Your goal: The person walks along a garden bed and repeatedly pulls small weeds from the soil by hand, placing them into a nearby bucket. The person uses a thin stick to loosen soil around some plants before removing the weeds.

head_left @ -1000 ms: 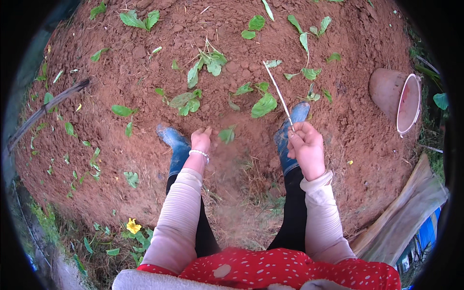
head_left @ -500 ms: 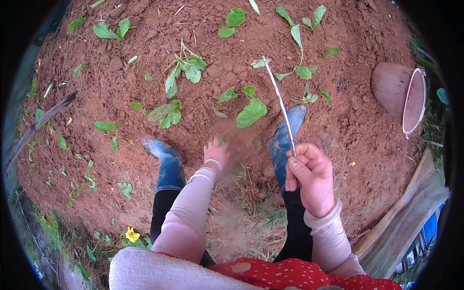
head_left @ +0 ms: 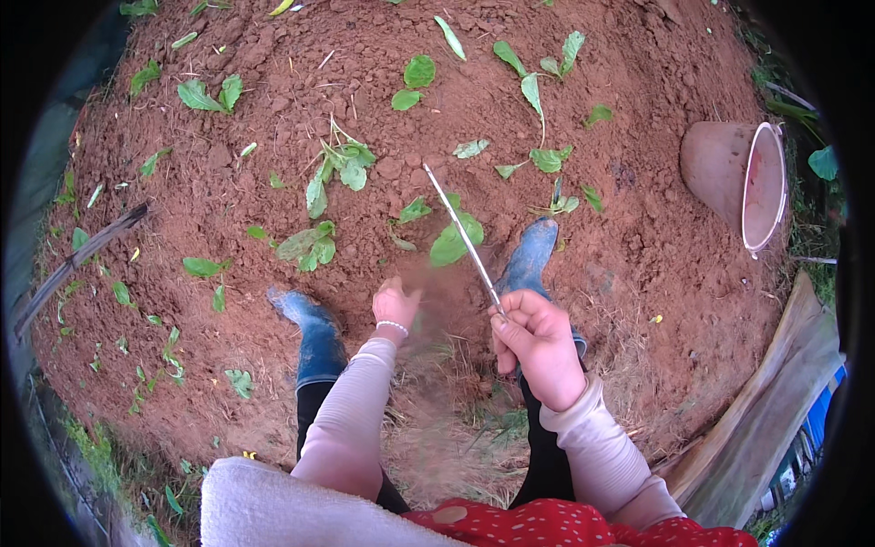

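Note:
My right hand [head_left: 538, 342] grips the lower end of a thin pale rod [head_left: 460, 232], its tip slanting up and to the left over the soil. My left hand [head_left: 395, 304] is low over the red soil between my boots, with its fingers curled under. What it holds, if anything, is hidden; a bit of green shows beside the wrist. A broad green leaf [head_left: 453, 242] lies just beyond the hands, partly behind the rod. Wilted leafy seedlings [head_left: 344, 162] and another leafy plant [head_left: 310, 244] lie farther off on the soil.
My blue boots [head_left: 314, 333] stand on either side of the left hand. A dirty bucket [head_left: 720, 173] lies tipped at the right. Weathered boards [head_left: 756, 410] rest at lower right, and a dark stick [head_left: 77, 260] at left. Dry grass [head_left: 447, 410] covers the ground between my legs.
My right hand and the rod have moved left and a little nearer to me. The left hand has drawn slightly back and its fingers have curled under. The view has shifted slightly.

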A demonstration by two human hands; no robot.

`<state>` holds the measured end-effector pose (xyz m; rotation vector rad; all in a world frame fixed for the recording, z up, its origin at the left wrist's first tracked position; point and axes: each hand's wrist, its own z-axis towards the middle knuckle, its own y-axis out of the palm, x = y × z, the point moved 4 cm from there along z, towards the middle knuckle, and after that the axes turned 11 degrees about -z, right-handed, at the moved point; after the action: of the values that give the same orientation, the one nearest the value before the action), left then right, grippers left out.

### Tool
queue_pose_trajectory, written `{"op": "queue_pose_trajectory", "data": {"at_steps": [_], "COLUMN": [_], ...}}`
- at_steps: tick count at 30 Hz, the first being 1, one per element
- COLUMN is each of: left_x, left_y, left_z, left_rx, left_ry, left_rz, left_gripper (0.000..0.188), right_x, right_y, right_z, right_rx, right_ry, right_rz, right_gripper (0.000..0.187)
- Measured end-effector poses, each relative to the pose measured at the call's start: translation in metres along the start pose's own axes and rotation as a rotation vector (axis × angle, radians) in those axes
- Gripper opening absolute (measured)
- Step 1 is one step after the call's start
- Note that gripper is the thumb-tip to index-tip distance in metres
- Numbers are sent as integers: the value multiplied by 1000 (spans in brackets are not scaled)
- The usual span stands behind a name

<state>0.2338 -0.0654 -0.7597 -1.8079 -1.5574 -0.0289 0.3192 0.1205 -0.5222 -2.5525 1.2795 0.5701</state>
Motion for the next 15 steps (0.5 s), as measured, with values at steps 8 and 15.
{"op": "queue_pose_trajectory", "data": {"at_steps": [8,15], "left_x": [39,27], "left_y": [-141,-186], "left_z": [-33,-89], "left_rx": [360,373], "left_ry": [-42,-116], "left_rz": [-737,-1100], "left_gripper": [16,55], "right_x": [-3,-7], "right_y": [33,61], "right_z": [10,21], "right_rx": [-34,-39], "right_ry": [1,-76], "right_rz": [-12,-101], "right_gripper": [7,7]}}
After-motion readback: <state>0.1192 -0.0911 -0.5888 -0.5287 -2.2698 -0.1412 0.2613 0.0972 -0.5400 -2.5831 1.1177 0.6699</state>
